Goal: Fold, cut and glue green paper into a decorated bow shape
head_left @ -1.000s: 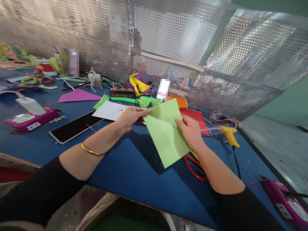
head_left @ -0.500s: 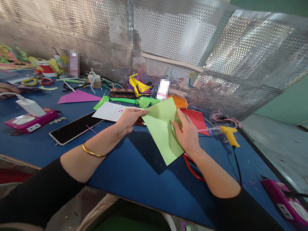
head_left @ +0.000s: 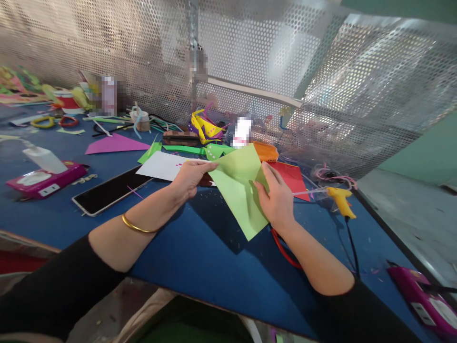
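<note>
Leftmost, near the left edge of the blue work table [head_left: 200, 257], a flat magenta plastic box [head_left: 41, 180] carries a white plastic bottle [head_left: 44, 158] lying on its side. Just right of it, a black rectangular phone [head_left: 109, 190] lies face up, and behind that rests a purple paper triangle [head_left: 114, 144]. A white paper sheet [head_left: 160, 165] lies beside the phone's far end.

Next, the left hand [head_left: 191, 175], a thin gold bangle [head_left: 137, 226] on its wrist, pinches the left corner of a light green paper sheet [head_left: 237, 190] between thumb and fingers. That sheet is held tilted above the middle of the table, one corner pointing down. The right hand [head_left: 276, 197] grips its right side, thumb on the front and fingers folded around the edge, so both hands are closed on it.

Under the right wrist, a red loop of cord [head_left: 285, 250] lies on the table, and a red paper sheet [head_left: 291, 176] sits behind the hand. Further right, a yellow plastic glue gun [head_left: 341, 200] rests near the right edge, its black cable trailing toward the near side. At the near right corner lies a 2nd magenta plastic device [head_left: 423, 297]. A perforated metal screen [head_left: 250, 62] stands along the far edge.
</note>
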Demonstrator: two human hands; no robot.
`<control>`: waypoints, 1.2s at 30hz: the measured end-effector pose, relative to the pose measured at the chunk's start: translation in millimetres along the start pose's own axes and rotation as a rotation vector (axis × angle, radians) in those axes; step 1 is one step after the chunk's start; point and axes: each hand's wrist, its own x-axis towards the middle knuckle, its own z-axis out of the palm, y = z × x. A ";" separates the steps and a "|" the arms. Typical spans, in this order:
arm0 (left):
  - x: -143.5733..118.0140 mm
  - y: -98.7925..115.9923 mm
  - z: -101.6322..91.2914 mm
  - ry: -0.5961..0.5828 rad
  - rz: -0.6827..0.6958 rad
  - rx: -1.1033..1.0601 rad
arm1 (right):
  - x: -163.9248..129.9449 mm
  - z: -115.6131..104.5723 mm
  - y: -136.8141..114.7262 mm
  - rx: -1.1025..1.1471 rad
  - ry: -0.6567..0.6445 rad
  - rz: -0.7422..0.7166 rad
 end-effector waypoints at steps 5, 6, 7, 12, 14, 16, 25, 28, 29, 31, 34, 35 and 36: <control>-1.2 0.6 0.6 0.001 -0.004 0.002 | 4.1 -3.9 2.0 0.128 0.020 0.087; -1.9 0.5 1.1 -0.010 -0.005 0.008 | 6.1 -4.7 4.6 0.185 -0.010 0.150; -2.6 0.3 1.6 -0.025 -0.006 0.015 | 8.3 -5.5 7.9 0.238 -0.056 0.215; -6.0 0.8 4.0 -0.139 0.037 0.083 | 16.9 -8.5 22.9 0.288 -0.162 0.361; -7.1 2.0 4.2 -0.205 0.185 0.135 | 18.1 -8.9 24.0 0.296 -0.139 0.351; -8.0 3.4 3.8 -0.283 0.363 0.179 | 18.4 -9.4 22.6 0.343 -0.140 0.338; -10.2 17.5 -6.4 -0.466 0.557 0.217 | 27.9 -31.2 18.1 0.764 -0.196 0.494; -14.2 26.6 -8.8 -0.508 0.705 0.266 | 31.9 -43.0 16.0 0.791 -0.217 0.496; -15.7 28.8 -8.9 -0.505 0.737 0.268 | 32.8 -46.1 15.3 0.794 -0.215 0.493; -18.1 30.9 -8.4 -0.502 0.747 0.262 | 34.0 -50.7 13.8 0.793 -0.202 0.478; -19.1 30.1 -6.5 -0.504 0.626 0.241 | 34.7 -53.2 12.2 0.763 -0.164 0.457; -18.8 29.7 -6.0 -0.494 0.581 0.242 | 34.8 -53.3 11.8 0.747 -0.154 0.447; -18.2 29.6 -5.8 -0.476 0.556 0.252 | 34.8 -53.2 11.4 0.731 -0.143 0.436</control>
